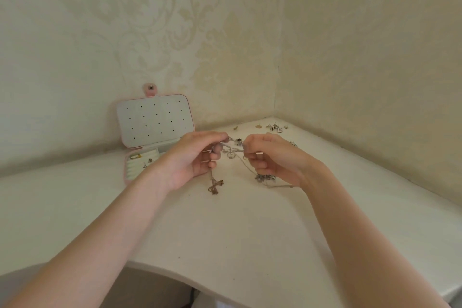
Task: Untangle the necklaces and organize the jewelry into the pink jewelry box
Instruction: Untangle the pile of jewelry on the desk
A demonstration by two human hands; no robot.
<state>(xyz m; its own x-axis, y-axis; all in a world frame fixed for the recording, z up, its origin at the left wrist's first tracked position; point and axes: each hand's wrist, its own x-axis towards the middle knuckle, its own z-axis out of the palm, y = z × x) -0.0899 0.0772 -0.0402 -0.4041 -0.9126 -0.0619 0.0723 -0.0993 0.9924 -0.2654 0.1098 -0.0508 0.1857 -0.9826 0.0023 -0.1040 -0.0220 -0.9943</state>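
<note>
My fingers are curled in tight on both sides: the left hand (pixel 197 157) pinches a strand of the tangled thin silver and gold chain necklaces (pixel 233 151) between thumb and fingertips, and the right hand (pixel 271 159) pinches the same knot from the other side, so the tangle is stretched in a short span between my two hands, lifted just above the smooth white tabletop (pixel 225 227). From my left hand a fine gold-toned chain end (pixel 214 186) hangs down and bunches in a small loose clump on the surface. Under my right hand a chunkier, darker silver link piece (pixel 265 177) lies on the table, with a thin pale strand trailing out beside it. The pink jewelry box (pixel 126 167) sits to the left of my hands, against the wall, with its lid standing upright; the inside of the lid is a white panel dotted with small holes (pixel 155 120), topped by a pink snap tab. In the base I see white padded ring rolls with a few small metal pieces tucked in, too small for me to name. Near the back corner a scatter of small gold and silver earrings and heart-shaped charms (pixel 272 128) lies on the table. Cream damask-patterned wallpaper (pixel 175 32) covers both walls.
</note>
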